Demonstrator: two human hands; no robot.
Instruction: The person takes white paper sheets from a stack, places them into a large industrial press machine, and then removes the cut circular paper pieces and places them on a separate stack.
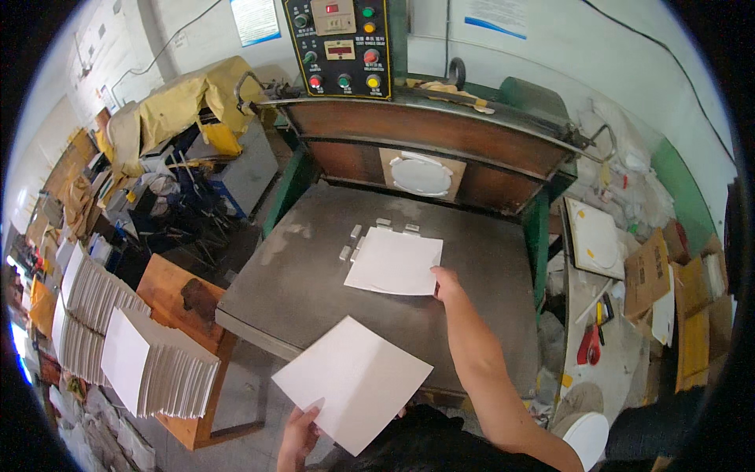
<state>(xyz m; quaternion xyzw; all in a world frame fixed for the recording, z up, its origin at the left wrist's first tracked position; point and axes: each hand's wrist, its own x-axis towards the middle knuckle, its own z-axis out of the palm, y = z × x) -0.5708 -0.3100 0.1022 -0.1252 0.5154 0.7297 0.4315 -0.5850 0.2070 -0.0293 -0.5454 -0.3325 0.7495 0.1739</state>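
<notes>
Low in the view, my left hand [302, 431] grips a square white card sheet [355, 379] by its near left edge, thumb on top. The sheet hangs tilted in front of the machine's bed. Out over the grey metal bed [299, 228], my right hand [445, 283] pinches the near right corner of another white sheet [395, 261]. That second sheet lies on the bed, its far and left edges beside several small metal stop blocks [384, 223]. Beyond it, a round white die on a board [421, 174] is fixed to the machine's raised brown platen [338, 161].
A control panel [341, 47] with buttons stands behind the bed. At left, stacks of white sheets [169, 370] rest by a wooden table [197, 315]. On the right, a side bench [605, 370] bears red-handled scissors [588, 344], a board [594, 240] and cardboard boxes [649, 275].
</notes>
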